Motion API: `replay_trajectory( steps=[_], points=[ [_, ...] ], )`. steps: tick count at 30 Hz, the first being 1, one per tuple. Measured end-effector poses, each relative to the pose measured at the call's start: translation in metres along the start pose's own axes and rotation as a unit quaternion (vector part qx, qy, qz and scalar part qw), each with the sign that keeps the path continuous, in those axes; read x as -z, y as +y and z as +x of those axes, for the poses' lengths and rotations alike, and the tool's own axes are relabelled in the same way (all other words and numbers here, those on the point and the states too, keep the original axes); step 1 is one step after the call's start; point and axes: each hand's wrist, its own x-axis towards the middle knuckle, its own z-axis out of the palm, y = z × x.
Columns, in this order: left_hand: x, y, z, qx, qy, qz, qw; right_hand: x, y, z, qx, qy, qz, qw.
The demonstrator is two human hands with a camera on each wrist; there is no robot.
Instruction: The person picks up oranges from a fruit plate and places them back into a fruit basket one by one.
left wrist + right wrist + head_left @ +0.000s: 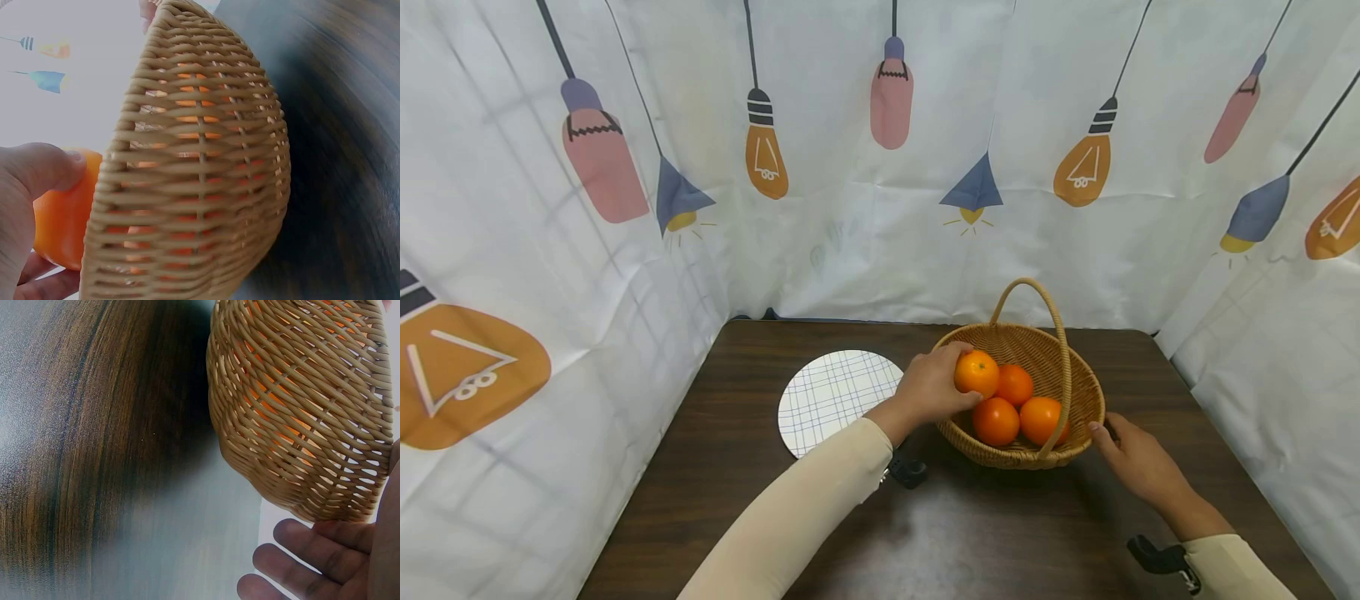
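Note:
A wicker basket (1037, 348) with an arched handle stands on the table, several orange-red round fruits (996, 422) inside. My left hand (928, 387) reaches over its left rim and grips an orange (976, 372) between thumb and fingers. In the left wrist view that orange (62, 215) shows at the rim, partly hidden by the basket wall (200, 156). My right hand (1138, 462) holds the basket's right rim, thumb on the rim. Its index finger touches the outside in the right wrist view, while the other fingers (294, 562) spread away from the weave.
A round white mat or plate with a grid pattern (835, 396) lies left of the basket, partly behind my left forearm. The dark wooden table (985, 533) is bordered by a white curtain (865, 250) printed with lamps.

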Motion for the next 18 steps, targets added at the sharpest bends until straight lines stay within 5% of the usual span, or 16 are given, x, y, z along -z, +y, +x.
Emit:
replay_trajectory(
  steps=[18],
  points=[
    [-0.016,0.009,0.011,-0.009,-0.011,0.003,0.9999,0.001,0.001,0.001,-0.005,-0.005,0.005,1.0000]
  ],
)
